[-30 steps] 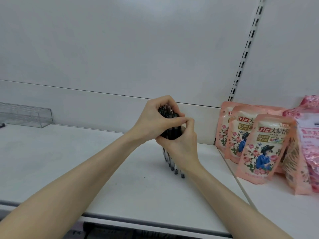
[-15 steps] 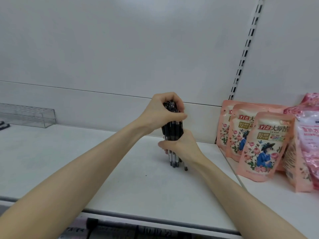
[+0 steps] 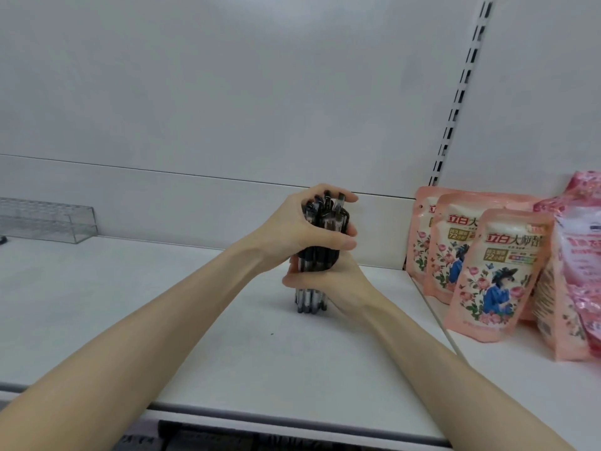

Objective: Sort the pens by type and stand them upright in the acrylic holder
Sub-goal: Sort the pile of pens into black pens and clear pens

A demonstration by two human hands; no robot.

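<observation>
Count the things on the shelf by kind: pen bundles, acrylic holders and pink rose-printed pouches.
pen bundle: 1 (single pens too tightly packed to count)
acrylic holder: 1
pink pouches: 3 alike in a row; other pink packs at the right overlap and are not counted
Total: 5

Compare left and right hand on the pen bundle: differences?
The left hand wraps the top of the pen bundle, fingers curled over the upper ends; the right hand grips lower, below the middle. The left hand comes in from the left side, the right hand from the right. Both grip the same upright bundle, its lower ends on the shelf.
</observation>
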